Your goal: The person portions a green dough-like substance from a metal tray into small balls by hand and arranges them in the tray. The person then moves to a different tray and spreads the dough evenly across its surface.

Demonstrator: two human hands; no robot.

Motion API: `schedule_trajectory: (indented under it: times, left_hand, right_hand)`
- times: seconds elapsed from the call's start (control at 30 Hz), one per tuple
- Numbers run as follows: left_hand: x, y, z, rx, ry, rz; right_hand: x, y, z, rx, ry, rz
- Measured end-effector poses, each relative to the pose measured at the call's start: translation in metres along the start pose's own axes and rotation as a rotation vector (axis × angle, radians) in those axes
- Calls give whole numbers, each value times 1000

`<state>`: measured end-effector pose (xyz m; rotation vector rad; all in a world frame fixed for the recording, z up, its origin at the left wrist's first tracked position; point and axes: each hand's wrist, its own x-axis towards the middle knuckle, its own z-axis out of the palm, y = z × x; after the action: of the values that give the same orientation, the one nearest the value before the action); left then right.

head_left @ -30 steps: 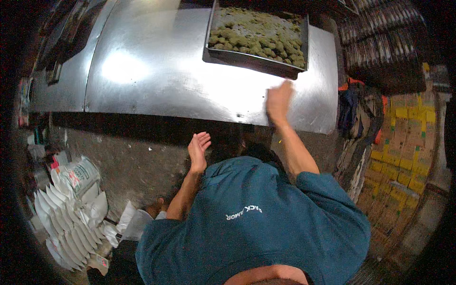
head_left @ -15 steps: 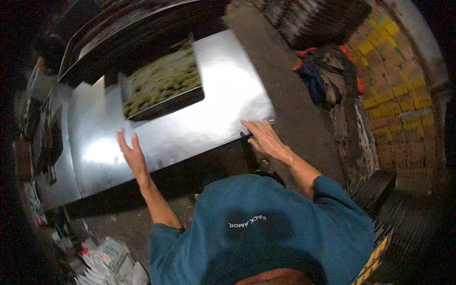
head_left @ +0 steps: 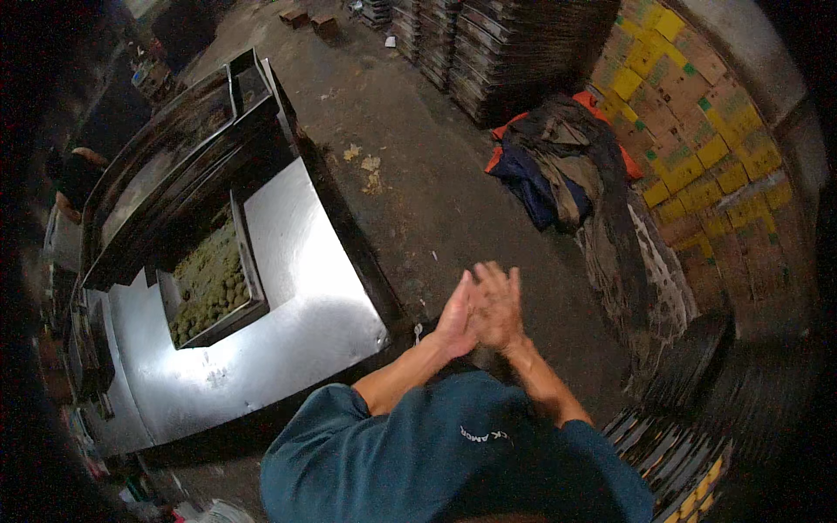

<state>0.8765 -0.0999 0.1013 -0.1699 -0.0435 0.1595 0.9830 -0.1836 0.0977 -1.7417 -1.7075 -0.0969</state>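
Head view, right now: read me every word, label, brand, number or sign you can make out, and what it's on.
Teal T-shirt: short white lettering, partly lost in the folds; I won't copy it out.
Brown-and-yellow cartons: any print is too small and blurred to read.

A shiny metal table (head_left: 301,327) at the left carries a rectangular tray (head_left: 254,281) of greenish round lumps (head_left: 218,298), while pale scraps (head_left: 371,166) lie on the dark floor (head_left: 397,240) to its far right.
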Motion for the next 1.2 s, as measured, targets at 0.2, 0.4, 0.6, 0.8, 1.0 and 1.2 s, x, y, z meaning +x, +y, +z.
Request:
schedule_trajectory:
  times: [0.2, 0.4, 0.6, 0.8, 1.0, 1.2]
  left_hand:
    - [113, 97, 26, 655, -71, 42]
    - [271, 234, 46, 1647, 303, -102]
    - [357, 367, 109, 1756, 345, -104]
    - [436, 498, 104, 1813, 335, 121]
    - [466, 686, 129, 1778, 790, 335]
    - [407, 807, 154, 1327, 1250, 935]
  right_hand:
    - [-96, 216, 16, -342, -1090, 985]
    - [-167, 353, 6, -137, -825, 1237]
    - [5, 491, 11, 114, -560, 1468]
    - [231, 605, 128, 286, -605, 1211]
    - [454, 752, 255, 151, -1023, 825]
    - [807, 881, 378, -306, -933, 22]
